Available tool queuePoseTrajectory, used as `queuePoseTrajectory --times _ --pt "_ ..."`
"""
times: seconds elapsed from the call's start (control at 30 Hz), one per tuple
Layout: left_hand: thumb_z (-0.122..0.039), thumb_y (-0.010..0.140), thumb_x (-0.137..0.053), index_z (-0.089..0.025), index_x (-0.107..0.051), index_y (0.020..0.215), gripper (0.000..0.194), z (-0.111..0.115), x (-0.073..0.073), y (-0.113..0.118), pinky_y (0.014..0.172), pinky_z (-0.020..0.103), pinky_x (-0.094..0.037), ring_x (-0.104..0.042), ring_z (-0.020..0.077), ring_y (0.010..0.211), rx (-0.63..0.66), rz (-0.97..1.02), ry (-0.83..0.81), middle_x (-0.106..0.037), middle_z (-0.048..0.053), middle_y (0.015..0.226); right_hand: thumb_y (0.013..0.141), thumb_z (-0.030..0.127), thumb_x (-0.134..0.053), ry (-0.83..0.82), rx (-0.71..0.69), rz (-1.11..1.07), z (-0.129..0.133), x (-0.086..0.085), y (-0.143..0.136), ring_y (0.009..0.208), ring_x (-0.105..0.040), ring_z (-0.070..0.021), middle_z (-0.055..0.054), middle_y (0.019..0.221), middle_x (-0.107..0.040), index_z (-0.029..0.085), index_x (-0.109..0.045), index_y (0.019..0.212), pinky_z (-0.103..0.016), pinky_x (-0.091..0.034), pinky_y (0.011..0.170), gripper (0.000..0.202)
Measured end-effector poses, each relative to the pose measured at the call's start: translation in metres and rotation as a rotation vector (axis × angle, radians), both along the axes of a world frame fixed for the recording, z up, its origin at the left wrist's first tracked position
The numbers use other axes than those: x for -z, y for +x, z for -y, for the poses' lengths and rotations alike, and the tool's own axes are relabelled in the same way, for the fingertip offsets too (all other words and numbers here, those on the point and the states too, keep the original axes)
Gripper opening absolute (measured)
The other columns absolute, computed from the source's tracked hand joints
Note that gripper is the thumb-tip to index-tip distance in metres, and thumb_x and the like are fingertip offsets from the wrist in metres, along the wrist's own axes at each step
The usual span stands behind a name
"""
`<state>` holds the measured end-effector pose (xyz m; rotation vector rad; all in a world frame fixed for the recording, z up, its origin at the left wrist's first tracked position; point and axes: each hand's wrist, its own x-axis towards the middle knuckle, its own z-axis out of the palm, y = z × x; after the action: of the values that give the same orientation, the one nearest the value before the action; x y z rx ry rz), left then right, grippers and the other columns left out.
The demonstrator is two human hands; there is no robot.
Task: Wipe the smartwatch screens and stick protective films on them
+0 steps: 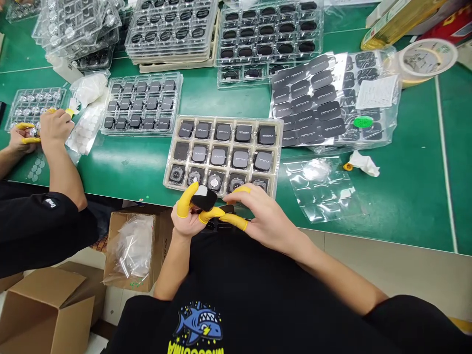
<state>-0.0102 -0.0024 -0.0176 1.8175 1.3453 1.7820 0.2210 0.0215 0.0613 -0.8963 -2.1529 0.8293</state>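
Watch [205, 197]: black, glossy, tilted, in the left hand [185, 222], by the near edge of the tray [171, 155]
Left grip: yellow-capped fingers [187, 200] pinched around the watch
Right hand [268, 214]: fingers slightly parted, just beside the watch; cannot tell if they hold anything
Tray: on the green table [409, 196], holding black pieces [240, 158]
Stickers [327, 93]: dark, right of the tray

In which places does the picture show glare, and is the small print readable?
Head view: pale sheen on the green table, bright highlights on the crinkled plastic; head view again: print on the black parts is too soft to read surely; the dark piece in the left hand shows a pale patch, perhaps a reflection.
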Motion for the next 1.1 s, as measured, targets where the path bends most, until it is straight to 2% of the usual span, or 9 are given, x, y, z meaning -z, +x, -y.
queuePoseTrajectory --times 0.17,0.3,0.4,0.6,0.8,0.97,1.1 --pt "-0.074 0.071 -0.098 -0.019 -0.081 0.13 0.082 0.004 0.0 -0.006 0.055 0.023 -0.067 -0.073 0.0145 0.048 -0.045 0.027 -0.071 -0.076 -0.005 0.066 0.113 0.026 -0.066 -0.05 -0.009 -0.056 0.001 0.004 -0.001 0.088 -0.071 -0.025 -0.006 0.097 -0.077 0.025 -0.067 0.12 -0.039 -0.058 0.079 0.008" --pt "-0.064 0.072 -0.102 -0.021 -0.076 0.143 0.087 0.002 -0.005 -0.005 0.062 0.023 -0.069 -0.076 0.014 0.054 0.029 0.132 -0.071 -0.082 -0.003 0.078 0.11 0.022 -0.068 -0.1 -0.036 -0.085 -0.001 0.008 0.001 0.087 -0.072 -0.0244 -0.007 0.098 -0.077 0.024 -0.07 0.119 -0.038 -0.06 0.079 0.009" --pt "-0.06 0.075 -0.102 -0.025 -0.074 0.148 0.086 -0.001 -0.01 -0.002 0.06 0.022 -0.068 -0.076 0.0134 0.055 0.064 0.189 -0.034 -0.083 -0.004 0.079 0.109 0.019 -0.067 -0.085 -0.044 -0.099 -0.003 0.009 0.001 0.087 -0.074 -0.0238 -0.006 0.098 -0.079 0.025 -0.072 0.117 -0.038 -0.061 0.079 0.01" --pt "-0.069 0.07 -0.102 -0.023 -0.079 0.139 0.086 0.001 -0.011 -0.002 0.056 0.021 -0.066 -0.075 0.0134 0.054 0.023 0.184 -0.088 -0.082 -0.003 0.076 0.111 0.027 -0.071 -0.05 -0.032 -0.128 -0.006 0.004 0.0 0.084 -0.074 -0.0221 -0.004 0.094 -0.08 0.025 -0.073 0.114 -0.038 -0.061 0.081 0.004" --pt "-0.067 0.066 -0.104 -0.025 -0.076 0.144 0.093 0.002 -0.007 -0.006 0.062 0.023 -0.069 -0.078 0.0151 0.059 0.092 0.18 -0.132 -0.083 -0.002 0.081 0.113 0.03 -0.068 0.001 -0.019 -0.085 -0.006 0.0 0.0 0.084 -0.073 -0.022 -0.005 0.092 -0.079 0.025 -0.072 0.11 -0.037 -0.058 0.08 0.007" --pt "-0.067 0.067 -0.102 -0.023 -0.076 0.147 0.095 -0.002 -0.012 -0.001 0.064 0.024 -0.071 -0.08 0.0165 0.061 0.086 0.123 -0.065 -0.085 0.0 0.083 0.112 0.02 -0.068 0.072 -0.041 -0.083 -0.007 -0.001 -0.001 0.083 -0.071 -0.0199 -0.003 0.09 -0.078 0.025 -0.069 0.108 -0.037 -0.055 0.081 0.007" --pt "-0.069 0.072 -0.098 -0.019 -0.079 0.141 0.087 -0.002 -0.013 0.002 0.061 0.024 -0.07 -0.079 0.0166 0.058 0.055 0.119 -0.066 -0.085 0.002 0.081 0.11 0.012 -0.064 0.06 -0.016 -0.056 -0.005 0.002 -0.002 0.095 -0.074 -0.022 -0.006 0.104 -0.082 0.026 -0.07 0.109 -0.04 -0.058 0.087 0.016"
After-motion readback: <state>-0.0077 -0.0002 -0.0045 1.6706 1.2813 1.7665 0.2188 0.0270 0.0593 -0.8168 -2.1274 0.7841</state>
